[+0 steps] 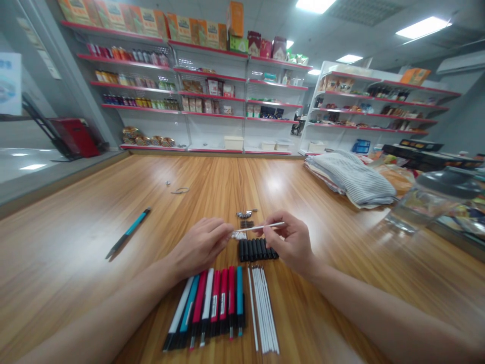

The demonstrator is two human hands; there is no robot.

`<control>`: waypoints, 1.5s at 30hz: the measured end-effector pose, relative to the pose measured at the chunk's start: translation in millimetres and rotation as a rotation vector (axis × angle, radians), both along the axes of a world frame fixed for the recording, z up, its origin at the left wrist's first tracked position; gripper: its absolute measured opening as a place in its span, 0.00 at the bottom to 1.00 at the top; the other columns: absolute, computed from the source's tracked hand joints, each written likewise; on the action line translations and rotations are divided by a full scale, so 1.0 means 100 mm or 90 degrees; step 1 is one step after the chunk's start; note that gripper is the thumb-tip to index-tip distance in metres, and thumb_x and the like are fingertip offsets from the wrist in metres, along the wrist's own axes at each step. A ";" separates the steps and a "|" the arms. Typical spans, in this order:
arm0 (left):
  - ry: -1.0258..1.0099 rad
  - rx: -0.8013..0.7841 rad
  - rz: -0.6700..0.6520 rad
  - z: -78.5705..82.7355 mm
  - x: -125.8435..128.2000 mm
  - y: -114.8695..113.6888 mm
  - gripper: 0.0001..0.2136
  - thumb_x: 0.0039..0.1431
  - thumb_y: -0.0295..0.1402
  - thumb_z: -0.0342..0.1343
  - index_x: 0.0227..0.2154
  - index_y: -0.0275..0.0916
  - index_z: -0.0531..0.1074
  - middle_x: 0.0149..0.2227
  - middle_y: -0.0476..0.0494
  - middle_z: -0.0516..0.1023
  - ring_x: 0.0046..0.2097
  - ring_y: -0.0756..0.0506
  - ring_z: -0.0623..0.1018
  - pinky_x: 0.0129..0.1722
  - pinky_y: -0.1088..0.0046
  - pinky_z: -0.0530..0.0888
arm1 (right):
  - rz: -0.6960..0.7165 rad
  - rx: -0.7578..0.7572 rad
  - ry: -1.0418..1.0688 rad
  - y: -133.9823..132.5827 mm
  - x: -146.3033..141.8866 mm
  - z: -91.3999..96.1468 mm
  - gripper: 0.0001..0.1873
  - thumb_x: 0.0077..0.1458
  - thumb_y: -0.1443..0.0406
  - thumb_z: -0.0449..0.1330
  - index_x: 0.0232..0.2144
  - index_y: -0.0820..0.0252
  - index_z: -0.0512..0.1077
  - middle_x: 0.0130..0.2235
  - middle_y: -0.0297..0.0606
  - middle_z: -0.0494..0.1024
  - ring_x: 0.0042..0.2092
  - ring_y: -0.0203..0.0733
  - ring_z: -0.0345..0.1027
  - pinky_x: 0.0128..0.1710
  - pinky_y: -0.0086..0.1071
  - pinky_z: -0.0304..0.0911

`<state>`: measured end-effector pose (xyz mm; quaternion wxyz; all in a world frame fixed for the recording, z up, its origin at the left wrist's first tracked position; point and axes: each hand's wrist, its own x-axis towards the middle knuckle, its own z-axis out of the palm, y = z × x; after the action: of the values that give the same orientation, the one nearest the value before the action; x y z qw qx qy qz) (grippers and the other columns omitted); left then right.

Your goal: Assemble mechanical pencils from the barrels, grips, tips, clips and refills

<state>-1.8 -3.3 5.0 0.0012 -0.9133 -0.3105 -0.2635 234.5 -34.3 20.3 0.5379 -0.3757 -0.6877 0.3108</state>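
A thin white pen refill (261, 227) stretches between my two hands above the tabletop. My right hand (291, 241) pinches it between thumb and fingers. At its other end, the closed fingertips of my left hand (204, 243) meet the refill; whether they also hold a small part is hidden. Small white plastic pieces (240, 235) lie just below the refill. Behind them are small springs (247, 223) and shiny metal pen parts (245, 215). Black pen grips (256, 249) sit in a row nearer me. Closer still are coloured pen barrels (215, 302) and a bundle of white refills (264, 311).
A blue and black pen (129, 232) lies at the left. Farther back are a grey loop (181, 190) and a small metal piece (167, 183). Folded striped cloth (350, 177) and a clear bottle (420, 202) stand at the right. Stocked shelves (212, 114) rise beyond the table.
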 end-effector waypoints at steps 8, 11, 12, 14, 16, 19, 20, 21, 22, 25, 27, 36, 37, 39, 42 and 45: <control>-0.032 0.003 0.010 -0.05 0.00 0.01 0.07 0.66 0.30 0.44 0.43 0.39 0.65 0.39 0.42 0.71 0.41 0.45 0.71 0.42 0.67 0.67 | -0.021 -0.007 -0.027 -0.01 0.00 -0.03 0.08 0.56 0.62 0.58 0.33 0.61 0.66 0.30 0.38 0.78 0.27 0.34 0.71 0.22 0.24 0.63; -0.035 -0.003 -0.005 -0.04 0.01 0.00 0.07 0.66 0.30 0.43 0.42 0.39 0.65 0.38 0.43 0.71 0.40 0.45 0.71 0.41 0.67 0.67 | -0.023 -0.001 -0.018 -0.03 -0.01 -0.04 0.08 0.56 0.61 0.59 0.34 0.61 0.66 0.30 0.37 0.78 0.25 0.33 0.70 0.20 0.24 0.62; -0.038 -0.005 -0.009 -0.04 0.02 0.00 0.07 0.66 0.30 0.43 0.42 0.39 0.65 0.38 0.43 0.71 0.40 0.45 0.71 0.41 0.67 0.67 | -0.026 0.003 -0.017 -0.03 -0.01 -0.04 0.08 0.56 0.62 0.59 0.34 0.61 0.66 0.29 0.37 0.78 0.25 0.33 0.70 0.20 0.24 0.62; -0.037 -0.008 -0.012 -0.03 0.02 0.00 0.07 0.66 0.30 0.43 0.42 0.39 0.65 0.38 0.43 0.72 0.40 0.45 0.71 0.41 0.67 0.68 | -0.026 0.010 -0.018 -0.03 -0.02 -0.05 0.08 0.56 0.62 0.59 0.35 0.60 0.66 0.30 0.37 0.78 0.25 0.34 0.71 0.20 0.24 0.62; -0.034 -0.011 -0.009 -0.03 0.02 0.00 0.07 0.66 0.30 0.43 0.42 0.39 0.65 0.38 0.43 0.72 0.40 0.46 0.71 0.41 0.67 0.68 | -0.022 0.018 -0.025 -0.03 -0.02 -0.06 0.07 0.57 0.63 0.58 0.35 0.60 0.66 0.31 0.38 0.79 0.26 0.34 0.71 0.20 0.24 0.63; -0.038 -0.018 -0.002 -0.03 0.03 -0.01 0.07 0.66 0.30 0.43 0.41 0.39 0.65 0.37 0.44 0.72 0.40 0.46 0.71 0.41 0.68 0.68 | -0.026 0.038 -0.031 -0.04 -0.02 -0.05 0.06 0.56 0.63 0.58 0.35 0.60 0.66 0.33 0.39 0.79 0.26 0.33 0.72 0.20 0.24 0.64; -0.042 -0.021 0.003 -0.03 0.03 -0.01 0.07 0.66 0.31 0.43 0.41 0.39 0.65 0.37 0.44 0.72 0.40 0.46 0.72 0.41 0.68 0.68 | -0.028 0.045 -0.030 -0.05 -0.03 -0.05 0.06 0.56 0.63 0.58 0.35 0.60 0.66 0.34 0.40 0.80 0.26 0.33 0.72 0.21 0.24 0.64; -0.045 -0.025 0.008 -0.03 0.03 -0.01 0.07 0.66 0.31 0.43 0.41 0.39 0.64 0.37 0.44 0.72 0.40 0.46 0.72 0.41 0.68 0.68 | -0.028 0.050 -0.029 -0.06 -0.03 -0.04 0.06 0.56 0.63 0.58 0.34 0.60 0.66 0.35 0.40 0.80 0.26 0.33 0.72 0.21 0.25 0.64; -0.046 -0.031 0.016 -0.03 0.03 -0.02 0.07 0.67 0.32 0.43 0.41 0.39 0.64 0.37 0.44 0.72 0.40 0.46 0.72 0.41 0.69 0.69 | -0.026 0.056 -0.029 -0.06 -0.03 -0.04 0.06 0.56 0.64 0.58 0.34 0.60 0.65 0.36 0.40 0.80 0.27 0.34 0.72 0.22 0.25 0.65; -0.052 -0.038 0.040 -0.03 0.04 -0.03 0.07 0.67 0.33 0.43 0.42 0.39 0.64 0.38 0.44 0.73 0.40 0.46 0.73 0.41 0.69 0.69 | -0.024 0.070 -0.039 -0.08 -0.05 -0.04 0.05 0.56 0.64 0.58 0.33 0.59 0.66 0.37 0.40 0.80 0.26 0.34 0.72 0.24 0.26 0.66; -0.055 -0.031 0.038 -0.04 0.04 -0.02 0.06 0.67 0.33 0.43 0.42 0.39 0.63 0.37 0.44 0.72 0.40 0.46 0.73 0.41 0.69 0.69 | -0.028 0.077 -0.046 -0.09 -0.05 -0.05 0.05 0.56 0.65 0.58 0.33 0.59 0.66 0.37 0.40 0.80 0.26 0.33 0.72 0.24 0.26 0.67; -0.032 -0.031 -0.034 0.01 0.02 -0.03 0.08 0.67 0.31 0.41 0.44 0.39 0.63 0.35 0.45 0.71 0.37 0.48 0.72 0.37 0.72 0.69 | -0.022 0.106 -0.033 -0.10 -0.06 -0.03 0.04 0.56 0.66 0.57 0.34 0.58 0.64 0.37 0.40 0.81 0.27 0.34 0.73 0.24 0.27 0.66; -0.032 -0.036 -0.034 0.02 0.03 -0.04 0.08 0.67 0.31 0.41 0.44 0.39 0.64 0.35 0.45 0.71 0.37 0.48 0.72 0.37 0.72 0.69 | -0.021 0.110 -0.031 -0.10 -0.06 -0.03 0.04 0.56 0.66 0.58 0.34 0.58 0.64 0.37 0.40 0.81 0.27 0.34 0.73 0.24 0.27 0.67; -0.024 -0.046 -0.039 0.05 0.03 -0.05 0.08 0.67 0.30 0.41 0.43 0.39 0.64 0.35 0.44 0.71 0.38 0.48 0.72 0.38 0.72 0.69 | -0.023 0.113 -0.031 -0.11 -0.06 -0.04 0.04 0.56 0.66 0.58 0.34 0.58 0.65 0.38 0.40 0.81 0.26 0.34 0.72 0.24 0.27 0.67; -0.017 -0.040 -0.048 0.07 0.05 -0.07 0.07 0.67 0.30 0.41 0.42 0.39 0.64 0.34 0.45 0.71 0.37 0.48 0.72 0.37 0.72 0.69 | -0.025 0.120 -0.053 -0.11 -0.05 -0.06 0.03 0.56 0.66 0.58 0.35 0.58 0.67 0.38 0.39 0.80 0.26 0.33 0.71 0.25 0.27 0.67; -0.017 -0.024 -0.061 0.06 0.07 -0.08 0.06 0.66 0.29 0.42 0.41 0.38 0.64 0.34 0.45 0.70 0.36 0.48 0.71 0.37 0.72 0.69 | -0.003 0.161 -0.115 -0.09 -0.04 -0.06 0.06 0.55 0.67 0.59 0.38 0.57 0.71 0.38 0.37 0.80 0.28 0.34 0.72 0.27 0.27 0.68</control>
<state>5.2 -11.6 11.4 -0.0327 -0.9234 -0.2712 -0.2697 231.0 -43.6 14.5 0.5175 -0.3331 -0.7662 0.1849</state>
